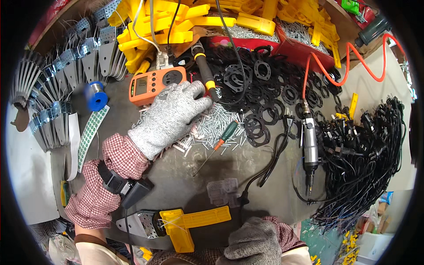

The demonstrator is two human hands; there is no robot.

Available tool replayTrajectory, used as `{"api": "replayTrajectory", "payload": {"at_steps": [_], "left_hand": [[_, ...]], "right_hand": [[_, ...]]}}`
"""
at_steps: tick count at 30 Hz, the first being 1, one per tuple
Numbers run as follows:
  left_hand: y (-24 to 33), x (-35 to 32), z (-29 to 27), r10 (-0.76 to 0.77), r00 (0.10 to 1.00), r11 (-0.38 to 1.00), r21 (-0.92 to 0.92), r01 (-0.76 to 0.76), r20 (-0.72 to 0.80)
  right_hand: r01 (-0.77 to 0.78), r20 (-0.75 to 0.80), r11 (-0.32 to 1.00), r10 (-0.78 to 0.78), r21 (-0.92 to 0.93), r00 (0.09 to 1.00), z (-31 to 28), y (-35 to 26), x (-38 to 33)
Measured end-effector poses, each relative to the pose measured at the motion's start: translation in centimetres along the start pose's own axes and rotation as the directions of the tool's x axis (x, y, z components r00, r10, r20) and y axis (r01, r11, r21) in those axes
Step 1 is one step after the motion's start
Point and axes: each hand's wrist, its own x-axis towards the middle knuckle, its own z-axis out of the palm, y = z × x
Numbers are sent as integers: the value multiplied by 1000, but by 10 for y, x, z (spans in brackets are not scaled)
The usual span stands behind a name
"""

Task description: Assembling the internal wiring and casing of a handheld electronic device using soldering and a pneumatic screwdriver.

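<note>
Sprawling under all this stuff: grey bench (176,187), yellow plastic piece (181,225) lying near its front edge. Gloved left hand (172,115) is out over the middle, fingers bent, can't tell if it's pinching anything; right hand (254,245) looks loosely curled. Orange meter (154,87) just beyond the left hand, silver screws (216,126) heaped beside it.

Your left hand (173,115), one: gloved, palm down, fingers (201,105) bent, left forearm (90,196) extended forward. Your right hand (254,244), one: gloved, held low near your body, fingers curled.
</note>
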Motion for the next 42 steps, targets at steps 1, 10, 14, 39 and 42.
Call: {"api": "replayTrajectory", "payload": {"at_steps": [1,10,14,39,42], "left_hand": [[1,0,-2,-2,1000,1000,0,2,2],[18,-44,-38,131,984,988,-63,-139,-121],[31,-80,-50,147,977,988,-24,-153,-153],[64,-140,-63,676,727,527,611,-591,121],[78,-141,-59,267,961,952,177,-251,-75]], "right_hand": [[-21,-83,996,14,-89,996,4,-2,-1],[-409,342,911,399,-45,851,-32,-6,-51],[-472,350,880,458,-47,817,-20,3,-4],[-888,294,124,916,442,274,20,65,-8],[-860,137,318,907,399,399,26,63,-10]]}}
